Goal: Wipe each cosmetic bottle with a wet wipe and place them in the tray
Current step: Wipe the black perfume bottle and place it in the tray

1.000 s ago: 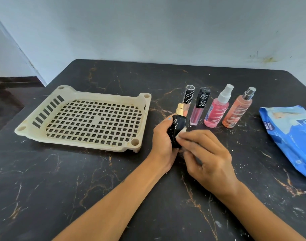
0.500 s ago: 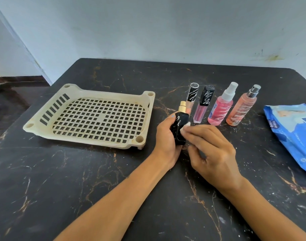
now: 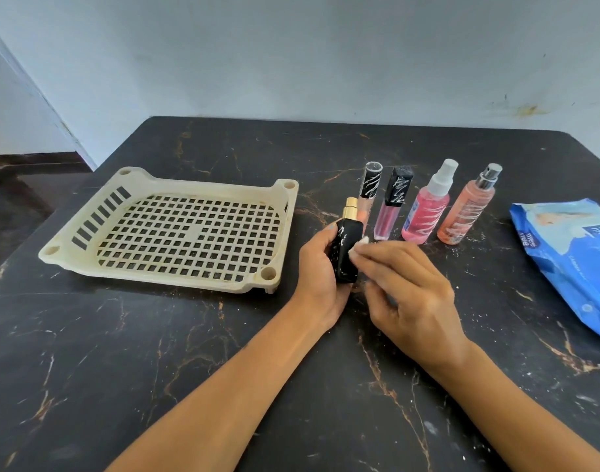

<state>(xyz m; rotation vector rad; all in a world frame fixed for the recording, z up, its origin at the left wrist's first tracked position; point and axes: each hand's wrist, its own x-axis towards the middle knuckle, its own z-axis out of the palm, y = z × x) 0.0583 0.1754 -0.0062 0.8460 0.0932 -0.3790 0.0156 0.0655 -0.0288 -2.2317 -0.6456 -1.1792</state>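
The fingertips of the right hand (image 3: pixel 417 294) pinch a small white wad of wet wipe (image 3: pixel 358 246) and hold it against the right edge of a black perfume bottle with a gold cap (image 3: pixel 347 248), just right of the frame's centre. The left hand (image 3: pixel 320 267) curls around the bottle's left side and back, holding it upright and slightly tilted just above the table (image 3: pixel 223 352). Half a second earlier the wipe sat nearer the bottle's top shoulder under flatter fingers; now it shows at the side edge, so the rubbing has travelled across the face, and white smears still mark the black glass. This first bottle is probably close to clean but not done. Behind the hands, four more stand in a row, all streaked white and untouched: a clear-capped lip gloss tube (image 3: pixel 368 190), a black-capped pink lip gloss (image 3: pixel 392 206), a pink spray bottle (image 3: pixel 428 206) and an orange spray bottle (image 3: pixel 468 207). The cream slotted tray (image 3: pixel 281 212) at centre left holds no bottle yet. A blue wipe packet (image 3: pixel 564 253) lies at the right edge.
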